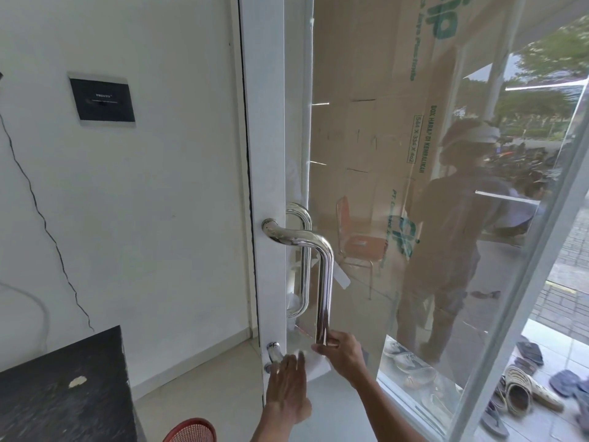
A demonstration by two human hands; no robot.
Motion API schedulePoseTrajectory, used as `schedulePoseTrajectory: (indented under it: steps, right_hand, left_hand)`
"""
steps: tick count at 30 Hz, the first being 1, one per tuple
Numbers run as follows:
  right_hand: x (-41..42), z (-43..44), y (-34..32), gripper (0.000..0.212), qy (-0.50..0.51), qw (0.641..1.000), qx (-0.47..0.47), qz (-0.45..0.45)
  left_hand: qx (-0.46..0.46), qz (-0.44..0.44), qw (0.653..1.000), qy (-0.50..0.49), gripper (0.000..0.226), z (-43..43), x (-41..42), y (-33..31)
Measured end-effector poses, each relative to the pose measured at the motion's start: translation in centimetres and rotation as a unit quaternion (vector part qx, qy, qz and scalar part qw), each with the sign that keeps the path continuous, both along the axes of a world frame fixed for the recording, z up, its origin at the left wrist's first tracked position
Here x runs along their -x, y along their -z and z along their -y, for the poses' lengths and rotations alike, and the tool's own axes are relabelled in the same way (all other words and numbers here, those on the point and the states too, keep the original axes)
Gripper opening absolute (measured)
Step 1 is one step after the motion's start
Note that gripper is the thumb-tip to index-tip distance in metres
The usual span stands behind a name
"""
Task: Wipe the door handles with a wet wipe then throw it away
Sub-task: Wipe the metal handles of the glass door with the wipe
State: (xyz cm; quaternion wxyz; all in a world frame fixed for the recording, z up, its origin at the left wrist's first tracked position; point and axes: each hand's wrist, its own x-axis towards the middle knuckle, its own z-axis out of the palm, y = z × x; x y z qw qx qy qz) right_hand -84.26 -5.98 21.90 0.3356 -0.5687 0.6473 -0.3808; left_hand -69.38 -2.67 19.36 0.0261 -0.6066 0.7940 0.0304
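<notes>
The right hand point(342, 354) curls round the lower end of the door handle point(325, 282), with the wet wipe point(315, 365) beneath its fingers. The left hand point(287, 384) is flat (fingers straight), its tips at the wipe.

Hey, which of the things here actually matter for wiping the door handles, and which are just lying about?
For the job:
door handle
wet wipe
right hand, holding the wipe at the handle's lower end
left hand, fingers straight, at the wipe's edge
red basket, perhaps the bin

Lying about:
black table
wall panel
cardboard box
shoes outside
</notes>
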Motion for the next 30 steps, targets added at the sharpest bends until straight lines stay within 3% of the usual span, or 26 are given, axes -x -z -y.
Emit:
schedulePoseTrajectory:
  steps: [3, 10, 17, 26, 30]
  right_hand:
    - [0.3, 0.1, 0.1, 0.015, -0.011, 1.000, -0.004, -0.017]
    - [0.6, 0.0, -0.1, 0.012, -0.020, 0.999, 0.003, -0.040]
    - [0.2, 0.2, -0.3, 0.009, -0.017, 0.999, 0.001, -0.045]
    - [0.0, 0.2, -0.2, 0.011, -0.011, 0.998, 0.002, -0.058]
    - [0.0, 0.2, -0.4, 0.013, -0.011, 0.998, 0.004, -0.064]
  left_hand:
    - [-0.004, -0.005, 1.000, 0.016, 0.091, -0.3, 0.4, 0.2]
    - [-0.033, 0.098, 0.994, -0.041, 0.086, 0.4, -1.4, -0.5]
    - [-0.059, 0.011, 0.998, 0.027, 0.096, -0.1, -1.9, 0.2]
    - [-0.090, 0.024, 0.994, -0.049, 0.089, 1.4, -3.3, -1.1]
    - [-0.090, -0.014, 0.996, -0.007, 0.091, 0.7, -3.0, -0.5]
